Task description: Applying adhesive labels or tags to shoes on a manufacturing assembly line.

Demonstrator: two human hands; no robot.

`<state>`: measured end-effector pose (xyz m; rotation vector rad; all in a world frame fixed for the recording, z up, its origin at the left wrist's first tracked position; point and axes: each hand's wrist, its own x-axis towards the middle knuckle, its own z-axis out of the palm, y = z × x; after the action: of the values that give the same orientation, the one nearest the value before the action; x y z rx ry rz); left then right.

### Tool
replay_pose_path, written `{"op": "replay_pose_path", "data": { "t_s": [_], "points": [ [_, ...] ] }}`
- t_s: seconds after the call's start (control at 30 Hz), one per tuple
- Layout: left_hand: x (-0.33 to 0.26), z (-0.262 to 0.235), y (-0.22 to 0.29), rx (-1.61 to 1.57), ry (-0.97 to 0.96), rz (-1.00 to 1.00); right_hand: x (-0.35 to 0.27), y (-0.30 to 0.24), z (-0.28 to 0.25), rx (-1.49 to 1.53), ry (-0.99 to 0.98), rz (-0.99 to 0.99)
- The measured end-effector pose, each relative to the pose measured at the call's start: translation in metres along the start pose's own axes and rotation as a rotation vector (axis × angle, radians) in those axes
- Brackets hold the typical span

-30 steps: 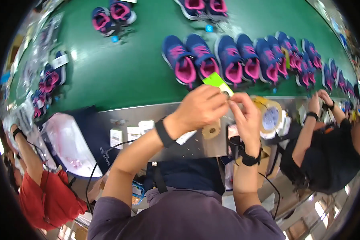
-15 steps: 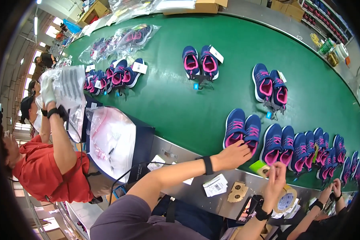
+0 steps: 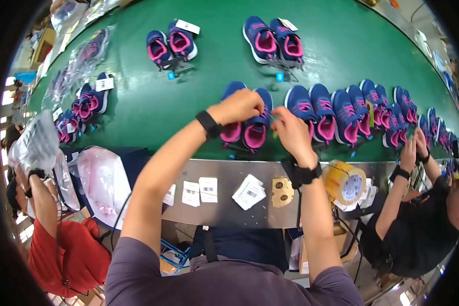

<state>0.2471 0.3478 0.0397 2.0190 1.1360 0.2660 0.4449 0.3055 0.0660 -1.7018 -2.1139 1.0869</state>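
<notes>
A pair of navy sneakers with pink lining and laces lies in front of me, toes away; its right sneaker shows best. My left hand lies across the pair, partly hiding the left sneaker. Its fingertips are pinched together above the right sneaker; whatever is between them is too small to make out. Just right of it, my right hand has curled fingers close to the same sneaker. A sliver of the green card tag shows under those fingers. The rest of the tag is hidden.
More sneakers line the green table to the right. Two tagged pairs stand farther back. White label cards, a brown card piece and a tape roll lie on the metal edge. Co-workers are at both sides.
The view has swung right. My right hand has moved from beside the pair, where the green-and-brown tag showed, up next to my left hand at the right sneaker.
</notes>
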Motion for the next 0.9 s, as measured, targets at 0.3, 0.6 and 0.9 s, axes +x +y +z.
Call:
{"op": "replay_pose_path", "data": {
  "t_s": [0.3, 0.6, 0.9],
  "points": [
    [0.017, 0.001, -0.002, 0.004, -0.125, 0.080, 0.005, 0.008, 0.021, -0.041, 0.181, -0.037],
    [0.012, 0.026, 0.021, -0.051, 0.008, 0.001, -0.021, 0.016, 0.005, -0.219, 0.100, -0.094],
    [-0.010, 0.040, 0.040, -0.003, 0.226, -0.096, -0.024, 0.000, 0.017, -0.124, 0.154, -0.109]
  ]
}}
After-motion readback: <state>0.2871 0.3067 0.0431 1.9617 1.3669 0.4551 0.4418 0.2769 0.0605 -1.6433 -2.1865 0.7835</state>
